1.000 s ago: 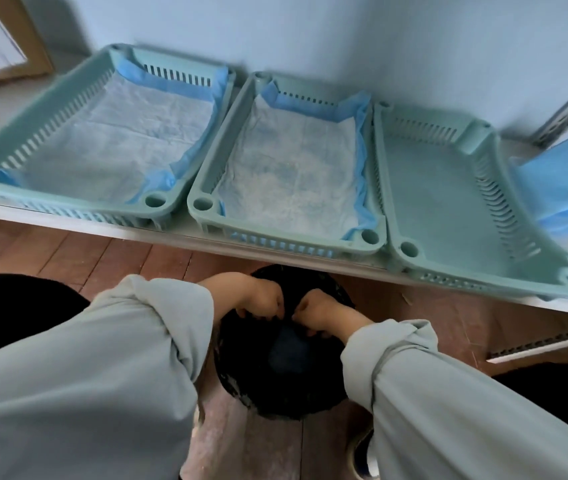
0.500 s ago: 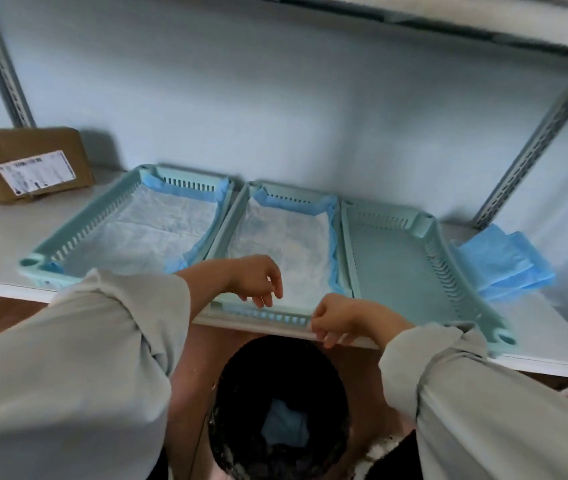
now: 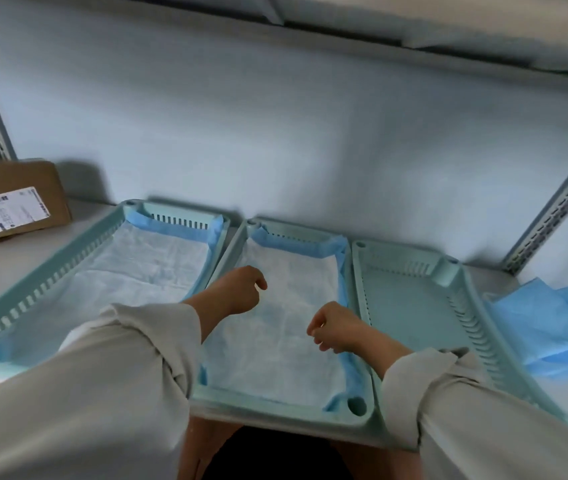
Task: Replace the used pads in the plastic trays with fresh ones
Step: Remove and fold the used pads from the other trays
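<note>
Three pale green plastic trays stand side by side on a white shelf. The left tray and the middle tray each hold a white pad with blue edges. The right tray holds no pad. My left hand hovers over the left part of the middle tray's pad, fingers loosely curled, holding nothing. My right hand hovers over the pad's right part, also loosely curled with nothing in it. A stack of folded blue pads lies on the shelf right of the trays.
A cardboard box with a white label sits at the shelf's far left. Slotted metal uprights frame the shelf, and another shelf runs overhead. A black bin stands on the floor below the shelf edge.
Both hands rose from inside the black bin below the shelf and now hover over the middle tray's pad. The view tilted up from the bin to the shelf.
</note>
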